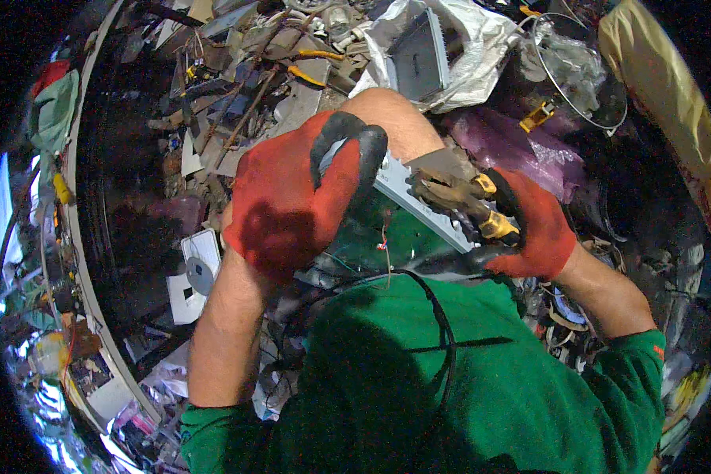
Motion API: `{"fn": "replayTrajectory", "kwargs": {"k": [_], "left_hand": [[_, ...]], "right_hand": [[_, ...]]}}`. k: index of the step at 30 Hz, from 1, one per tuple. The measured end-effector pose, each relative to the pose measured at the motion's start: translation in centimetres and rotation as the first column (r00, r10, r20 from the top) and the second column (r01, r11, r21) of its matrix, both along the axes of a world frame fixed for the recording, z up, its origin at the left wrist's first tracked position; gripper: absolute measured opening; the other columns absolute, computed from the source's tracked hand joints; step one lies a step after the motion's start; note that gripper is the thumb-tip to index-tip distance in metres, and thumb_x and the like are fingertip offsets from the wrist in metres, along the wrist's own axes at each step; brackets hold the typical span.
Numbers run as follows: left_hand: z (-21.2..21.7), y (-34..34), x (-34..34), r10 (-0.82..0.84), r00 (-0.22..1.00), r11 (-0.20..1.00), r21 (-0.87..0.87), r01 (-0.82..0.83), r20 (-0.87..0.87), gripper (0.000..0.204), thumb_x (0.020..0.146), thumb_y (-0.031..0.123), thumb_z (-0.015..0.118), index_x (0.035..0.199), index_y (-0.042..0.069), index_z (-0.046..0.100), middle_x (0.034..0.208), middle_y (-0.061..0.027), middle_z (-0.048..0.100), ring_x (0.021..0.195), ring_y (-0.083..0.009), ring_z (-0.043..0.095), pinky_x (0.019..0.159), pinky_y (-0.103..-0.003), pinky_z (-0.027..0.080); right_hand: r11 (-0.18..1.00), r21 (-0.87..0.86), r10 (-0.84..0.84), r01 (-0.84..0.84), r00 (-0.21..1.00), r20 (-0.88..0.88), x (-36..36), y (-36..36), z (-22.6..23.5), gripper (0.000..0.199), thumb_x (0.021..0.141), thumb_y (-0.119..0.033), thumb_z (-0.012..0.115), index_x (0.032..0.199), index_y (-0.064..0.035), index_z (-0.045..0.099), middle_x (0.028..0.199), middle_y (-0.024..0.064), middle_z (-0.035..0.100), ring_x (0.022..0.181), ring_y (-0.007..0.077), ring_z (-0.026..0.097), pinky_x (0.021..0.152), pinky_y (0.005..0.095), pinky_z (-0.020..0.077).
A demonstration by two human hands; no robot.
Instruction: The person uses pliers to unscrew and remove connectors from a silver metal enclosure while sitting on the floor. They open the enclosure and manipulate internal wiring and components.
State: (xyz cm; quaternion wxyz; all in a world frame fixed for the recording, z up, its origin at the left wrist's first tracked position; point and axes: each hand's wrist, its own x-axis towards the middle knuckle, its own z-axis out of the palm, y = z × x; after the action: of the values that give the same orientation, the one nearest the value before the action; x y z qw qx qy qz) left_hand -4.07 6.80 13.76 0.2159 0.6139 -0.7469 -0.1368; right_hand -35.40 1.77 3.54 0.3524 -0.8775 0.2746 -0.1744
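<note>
- The left hand (pixel 292 197), in a red glove with black-coated fingertips, sits just left of centre; its fingers curl closed over the top edge of a pale grey metal casing (pixel 419 201).
- The casing runs as a long slanted strip from the left glove toward 4 o'clock, with a green circuit board (pixel 371 237) showing just beneath it, at the middle of the view.
- The right hand (pixel 533 229), also red-gloved, lies at 3 o'clock of the board and is wrapped tight around the yellow-and-black handles of a pair of pliers (pixel 462 197).
- The worn metal head of the pliers points toward 10 o'clock and meets the casing's edge; whether it bites the metal cannot be told.
- A bare knee (pixel 391 118) rises right behind the casing at 12 o'clock, closing off that side.
- A black cable (pixel 442 324) loops over the green shirt (pixel 466 387) at 6 o'clock, just under the board.
- A thin red-and-white wire (pixel 385 241) hangs off the board's front edge.
- Scrap crowds all around: a crumpled clear plastic bag (pixel 482 47) holding a grey panel at 1 o'clock, a purple plastic sheet (pixel 505 146) at 2 o'clock, loose boards and wires at 11 o'clock.
- A white square part with a grey disc (pixel 200 268) lies at 9 o'clock, near the left forearm.
</note>
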Motion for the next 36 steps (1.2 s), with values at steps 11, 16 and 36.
{"fn": "replayTrajectory", "kwargs": {"k": [11, 16, 36], "left_hand": [[0.5, 0.1, -1.5, 0.081, 0.982, 0.989, 0.132, -0.059, -0.171, 0.032, 0.093, 0.035, 0.062, 0.110, 0.008, 0.065, 0.096, -0.0181, 0.069, 0.090, -0.0358, 0.068, 0.078, -0.042, 0.053], [1.0, -0.3, -2.0, 0.123, 0.975, 0.979, 0.186, -0.089, -0.183, 0.034, 0.094, 0.039, 0.060, 0.107, 0.009, 0.067, 0.093, -0.0176, 0.070, 0.090, -0.0364, 0.068, 0.076, -0.042, 0.053], [-0.2, -0.9, -4.1, 0.142, 0.986, 0.980, 0.127, -0.152, 0.088, 0.055, 0.090, 0.057, 0.055, 0.103, 0.004, 0.062, 0.089, -0.0202, 0.070, 0.086, -0.0400, 0.068, 0.075, -0.049, 0.054]], "right_hand": [[0.994, -0.033, -0.112, 0.109, 0.989, -0.094, -0.8, 1.8, 1.5, 0.091, 0.071, -0.048, 0.078, 0.139, 0.0016, 0.043, 0.125, 0.0288, 0.056, 0.111, 0.0458, 0.059, 0.095, 0.0488, 0.0489], [0.978, 0.014, -0.207, 0.209, 0.973, -0.106, -0.7, 4.1, 3.9, 0.087, 0.073, -0.040, 0.078, 0.140, -0.0001, 0.042, 0.123, 0.0278, 0.057, 0.110, 0.0464, 0.058, 0.095, 0.0478, 0.0481], [0.779, 0.361, -0.414, 0.513, 0.853, -0.319, 1.2, 11.8, 6.0, 0.081, 0.089, -0.006, 0.061, 0.155, -0.0015, 0.015, 0.153, 0.0243, 0.032, 0.142, 0.0339, 0.032, 0.116, 0.0376, 0.0229]]}}
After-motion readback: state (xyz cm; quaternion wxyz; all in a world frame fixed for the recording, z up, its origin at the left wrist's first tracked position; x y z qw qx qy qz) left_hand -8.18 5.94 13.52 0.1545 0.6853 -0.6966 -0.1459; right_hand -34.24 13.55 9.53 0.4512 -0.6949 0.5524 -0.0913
